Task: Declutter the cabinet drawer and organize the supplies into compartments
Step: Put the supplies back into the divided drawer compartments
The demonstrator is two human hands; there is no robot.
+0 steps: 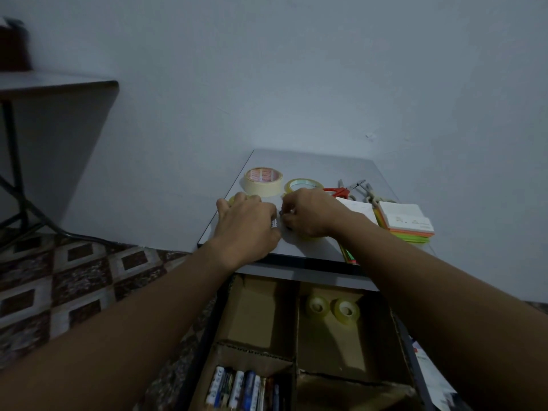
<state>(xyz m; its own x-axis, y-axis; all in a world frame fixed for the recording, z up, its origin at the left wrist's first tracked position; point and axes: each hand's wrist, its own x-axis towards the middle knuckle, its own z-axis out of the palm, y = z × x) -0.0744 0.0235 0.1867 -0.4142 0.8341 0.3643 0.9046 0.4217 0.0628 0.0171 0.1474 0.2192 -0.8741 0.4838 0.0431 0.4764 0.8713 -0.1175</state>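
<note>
Fingers of the left hand and the right hand curl close together on the bench beyond the drawer; I cannot tell whether they clamp anything. Sorting looks partly done: batteries and two small tape rolls lie in the drawer's compartments, while masking tape, scissors and note pads wait beyond it.

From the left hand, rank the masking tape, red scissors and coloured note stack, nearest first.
1. Masking tape, just behind the left hand.
2. Red scissors, past the right hand.
3. Coloured note stack, at the far right.
</note>
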